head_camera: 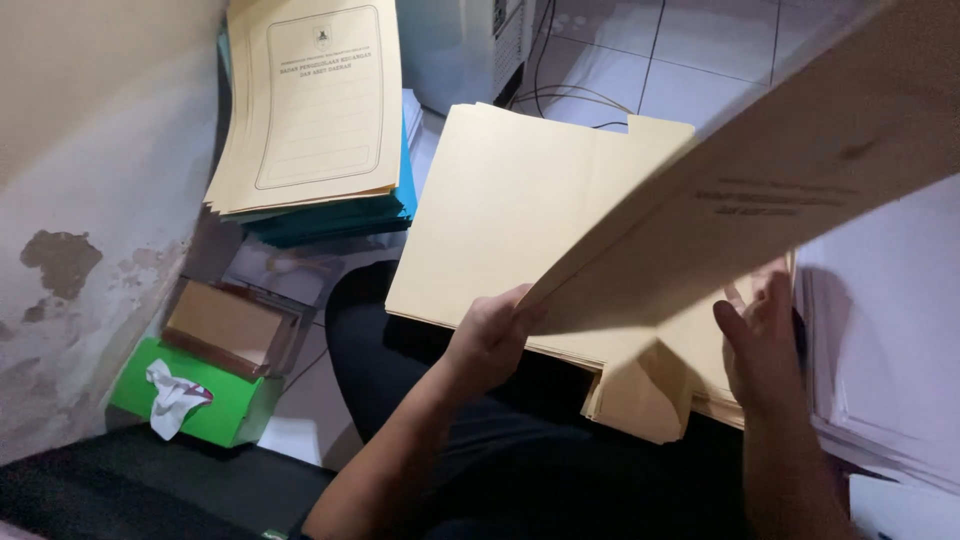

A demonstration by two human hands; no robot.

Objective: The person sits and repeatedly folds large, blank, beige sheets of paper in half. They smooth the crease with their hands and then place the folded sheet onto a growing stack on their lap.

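Pale yellow-tan paper folders [520, 220], plain on the back; lifted tan card folder [790, 170] with dark print. Buff folder stack [315, 100] bearing a thin dark rectangular border, over teal folders [340, 222]. Bright green tissue box [215, 405] with white tissue [172, 398]. White tiled floor [700, 50], dark grout lines.

A cramped office storage corner, seen from above a seated person's lap. Stacks of tan paper folders [540, 220] fill the middle, and a printed folder pile [310, 100] rests on teal folders [340, 222] far left. White paper sheets [890, 340] stack at right. Cables [570, 100] trail over a white tiled floor [700, 50]. A green tissue box [215, 400] sits beside a stained wall [70, 250].
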